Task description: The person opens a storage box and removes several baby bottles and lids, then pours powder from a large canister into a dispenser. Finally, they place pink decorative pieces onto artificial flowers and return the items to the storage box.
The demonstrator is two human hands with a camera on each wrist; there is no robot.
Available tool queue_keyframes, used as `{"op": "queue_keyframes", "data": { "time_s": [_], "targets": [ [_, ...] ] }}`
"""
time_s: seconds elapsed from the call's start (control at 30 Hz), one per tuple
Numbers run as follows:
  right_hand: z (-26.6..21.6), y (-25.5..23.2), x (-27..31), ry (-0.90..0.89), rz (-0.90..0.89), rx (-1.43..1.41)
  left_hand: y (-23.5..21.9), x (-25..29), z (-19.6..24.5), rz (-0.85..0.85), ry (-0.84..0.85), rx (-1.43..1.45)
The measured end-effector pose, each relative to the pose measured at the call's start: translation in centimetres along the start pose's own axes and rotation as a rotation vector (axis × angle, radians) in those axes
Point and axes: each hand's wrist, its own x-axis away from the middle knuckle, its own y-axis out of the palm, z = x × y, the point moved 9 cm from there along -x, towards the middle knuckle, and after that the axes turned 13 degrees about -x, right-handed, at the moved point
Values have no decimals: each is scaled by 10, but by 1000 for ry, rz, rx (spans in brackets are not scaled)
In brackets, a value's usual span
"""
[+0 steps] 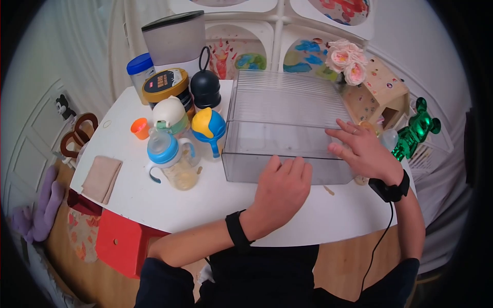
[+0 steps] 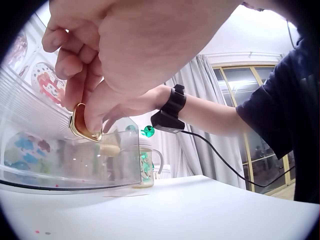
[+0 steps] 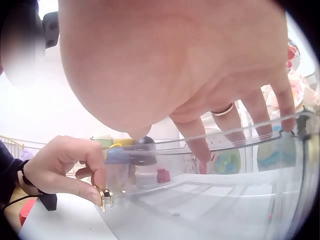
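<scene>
A clear grey plastic box with a ribbed lid stands at the middle of the white table. At its front wall my left hand has its fingers curled, and in the left wrist view thumb and fingers pinch a small gold handle. The same gold handle shows at the left in the right wrist view. My right hand, with a ring on one finger, lies with spread fingers over the box's right side, fingertips at the upper rim. The box appears to have nothing inside.
Left of the box stand a blue-topped baby bottle, a blue-yellow toy, a black container and an orange cup. A folded cloth lies at the left edge. A green bear figure and pink flowers stand right.
</scene>
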Motion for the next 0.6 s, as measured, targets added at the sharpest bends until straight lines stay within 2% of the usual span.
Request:
{"op": "queue_keyframes", "data": {
  "time_s": [0.17, 0.27, 0.6],
  "targets": [
    [-6, -4, -5, 1, -40, -36, -13, 6, 12, 17, 2, 17],
    [-10, -4, -6, 60, -111, -35, -18, 14, 18, 14, 14, -18],
    [-9, -8, 2, 81, -134, -55, -29, 23, 23, 38, 53, -22]
  ]
}}
